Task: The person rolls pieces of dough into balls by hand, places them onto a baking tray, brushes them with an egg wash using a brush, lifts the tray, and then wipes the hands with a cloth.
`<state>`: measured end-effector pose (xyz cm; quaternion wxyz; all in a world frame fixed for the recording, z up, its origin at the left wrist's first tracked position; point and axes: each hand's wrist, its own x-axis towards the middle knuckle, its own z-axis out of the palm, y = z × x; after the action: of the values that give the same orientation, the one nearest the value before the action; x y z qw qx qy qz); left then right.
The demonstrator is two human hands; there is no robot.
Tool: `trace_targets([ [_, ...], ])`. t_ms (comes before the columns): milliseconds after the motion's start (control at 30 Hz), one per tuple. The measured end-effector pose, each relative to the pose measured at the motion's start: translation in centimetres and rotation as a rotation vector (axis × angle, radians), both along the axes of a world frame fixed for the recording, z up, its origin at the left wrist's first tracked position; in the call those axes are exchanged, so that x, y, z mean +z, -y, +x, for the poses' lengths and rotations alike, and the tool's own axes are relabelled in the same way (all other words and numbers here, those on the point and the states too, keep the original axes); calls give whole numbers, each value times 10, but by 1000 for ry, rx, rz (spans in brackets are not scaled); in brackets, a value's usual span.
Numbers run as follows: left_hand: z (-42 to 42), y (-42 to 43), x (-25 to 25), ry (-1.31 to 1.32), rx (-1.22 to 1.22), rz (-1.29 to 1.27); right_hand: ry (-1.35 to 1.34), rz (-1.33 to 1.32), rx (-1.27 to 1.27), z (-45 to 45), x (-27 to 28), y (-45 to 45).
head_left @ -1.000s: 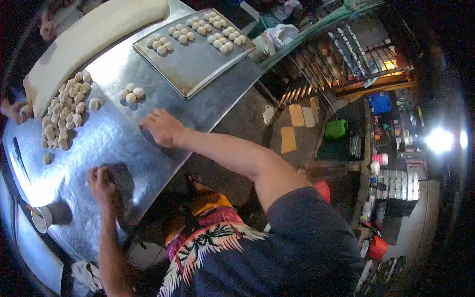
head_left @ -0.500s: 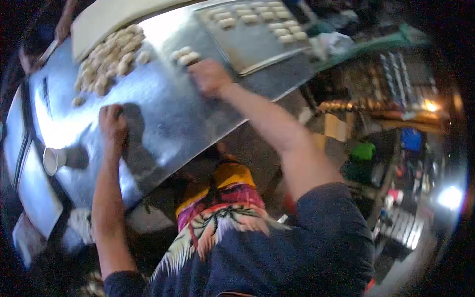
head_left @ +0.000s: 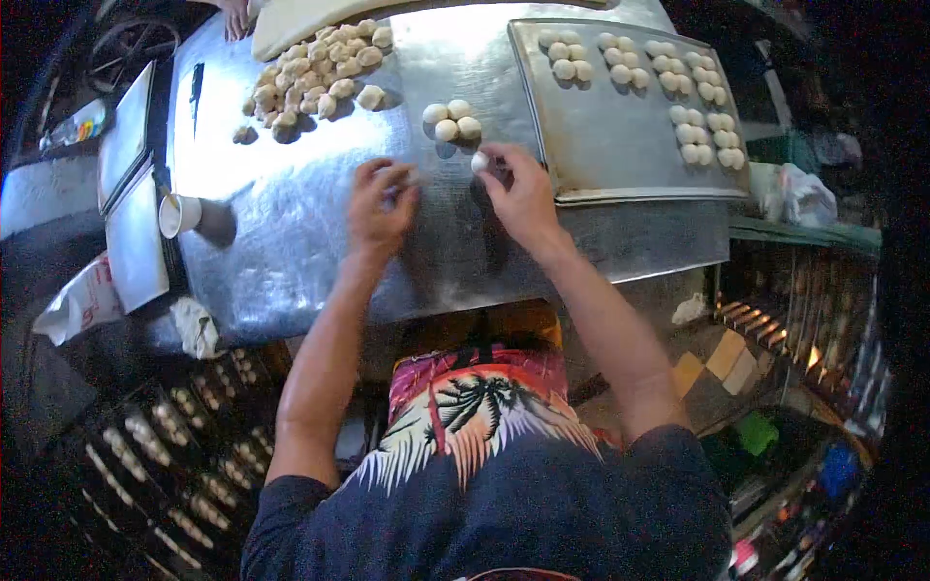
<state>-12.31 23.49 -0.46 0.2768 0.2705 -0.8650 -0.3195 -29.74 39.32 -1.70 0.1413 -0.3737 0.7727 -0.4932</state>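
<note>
My right hand pinches a smooth white dough ball between thumb and fingers, just above the metal table. Close in front of it sits a small cluster of rounded dough balls. My left hand is raised to the left of the cluster, fingers curled and blurred by motion. A pale lump shows at its fingertips and looks like another dough ball. Farther off to the left lies a heap of rough dough pieces.
A metal tray at the right carries grouped dough balls. A white cup lies tilted at the left, near a dark knife-like tool. Behind the heap is a large dough slab, with another person's hand beside it.
Both hands were fists down on the table; now they are lifted closer together, fingers partly opened, a dough ball showing in the right. The view has turned and levelled.
</note>
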Motion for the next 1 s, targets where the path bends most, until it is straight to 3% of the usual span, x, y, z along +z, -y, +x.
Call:
trace_targets([
  [67, -42, -19, -3, -53, -7, 152, -92, -34, 12, -13, -3, 12],
  [167, -67, -26, -16, -4, 88, 122, 6, -31, 15, -20, -3, 19],
  [267, -65, -22, -22, -68, 21, 121, 83, -6, 14, -20, -3, 22],
  [467, -66, -15, -32, -105, -25, 3, -37, -16, -82, -9, -5, 29],
  [567, -63, -12, -6, -32, -3, -188, -3, 15, -142, 2, -2, 39],
  [700, -53, 5, -14, -71, -134, 130, 262, -67, -166, 5, -5, 45],
  [767, -49, 13, -9, -14, -191, 223, 237, -76, -152, 1, -12, 45],
  [867, -59, 29, 0, -168, -36, -30, 173, -86, -143, -5, -31, 47],
  [1000, -67, 51, -9, -46, -74, 316, -354, 92, -365, 33, 1, 89],
])
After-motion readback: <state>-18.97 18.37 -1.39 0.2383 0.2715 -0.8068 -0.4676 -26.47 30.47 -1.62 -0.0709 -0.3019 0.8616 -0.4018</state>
